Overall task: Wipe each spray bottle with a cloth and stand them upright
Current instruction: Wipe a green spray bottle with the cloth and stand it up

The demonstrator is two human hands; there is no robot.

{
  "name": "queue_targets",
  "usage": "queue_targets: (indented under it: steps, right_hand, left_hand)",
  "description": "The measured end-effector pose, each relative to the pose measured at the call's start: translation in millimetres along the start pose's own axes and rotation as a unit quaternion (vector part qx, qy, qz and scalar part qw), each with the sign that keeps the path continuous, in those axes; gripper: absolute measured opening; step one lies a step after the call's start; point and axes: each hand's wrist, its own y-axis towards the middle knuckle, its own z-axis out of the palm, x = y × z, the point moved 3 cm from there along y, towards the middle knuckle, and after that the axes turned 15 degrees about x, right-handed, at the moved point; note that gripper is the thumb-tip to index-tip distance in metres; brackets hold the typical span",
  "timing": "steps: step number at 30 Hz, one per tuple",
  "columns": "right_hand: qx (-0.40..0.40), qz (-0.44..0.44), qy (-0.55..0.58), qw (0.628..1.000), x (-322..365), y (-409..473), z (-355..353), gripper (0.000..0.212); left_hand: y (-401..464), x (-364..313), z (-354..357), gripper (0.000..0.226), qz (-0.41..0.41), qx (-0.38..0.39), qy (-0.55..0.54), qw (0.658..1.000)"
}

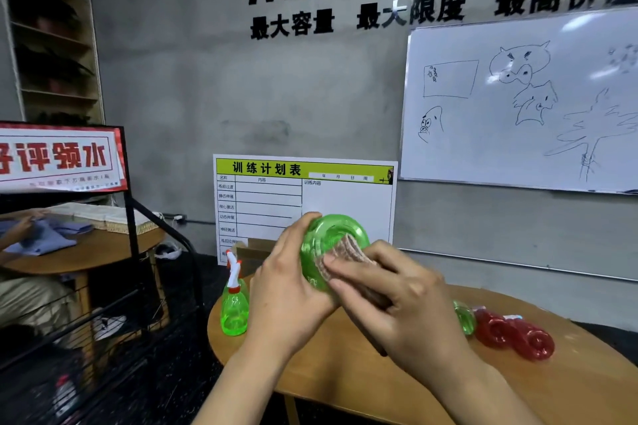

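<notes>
- While the left hand [286,290] curls its fingers and thumb round a green spray bottle [328,245], it holds that bottle up above the wooden table [345,376], with the ribbed bottom turned toward the camera.
- Against the bottle's bottom and side, the right hand [407,304] presses a brownish checked cloth [348,252]; its fingers lie nearly straight and close together over the cloth, with the thumb underneath where the grip cannot be made out in full.
- Near the table's left edge, to the left of the hands, a second green bottle [234,310] stands upright, its white and red trigger head on top.
- On the table to the right of the hands lies another green bottle [464,316], mostly hidden behind the right hand, so how it lies cannot be told exactly.
- Just beside it, further right on the table, two red bottles [514,335] lie on their sides, touching or nearly touching each other.
- Behind the table, leaning on the grey wall, stands a chart board [303,190] with a yellow-green header.
- Above the table's right part, a whiteboard [518,103] with doodles hangs on the wall.
- Left of the table stands a black wire rack [138,252] with a red-and-white sign [58,157] on top.
</notes>
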Motion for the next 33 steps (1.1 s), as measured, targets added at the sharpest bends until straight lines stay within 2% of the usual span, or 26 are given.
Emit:
queue_targets:
  steps: [4,8,17,20,25,33]
  right_hand:
    - [-0.018,0.035,-0.022,0.999,-12.9,-10.9,-13.4,0.024]
    - [-0.044,0.094,-0.008,0.995,-18.2,1.3,-21.1,0.025]
    - [0.024,0.037,0.016,0.999,-0.7,0.5,-7.1,0.026]
    - [0.036,0.054,-0.012,0.998,-7.8,-6.3,-12.1,0.026]
    - [0.004,0.098,-0.031,0.995,-16.4,-1.4,-17.1,0.026]
    - [0.047,0.062,-0.002,0.997,-10.1,-3.8,-3.7,0.026]
  left_hand:
    - [-1.0,4.1,-6.4,0.090,0.005,0.005,0.029,1.000]
    - [-3.1,-1.5,0.4,0.091,0.010,0.018,0.045,0.999]
    - [-1.3,2.3,-2.2,0.083,0.005,0.001,0.006,1.000]
    - [-3.9,7.9,-4.3,0.089,0.004,0.004,0.014,1.000]
    - [-9.8,5.8,5.3,0.091,0.003,0.017,0.023,1.000]
    - [-9.6,10.3,8.6,0.089,0.002,0.013,0.013,1.000]
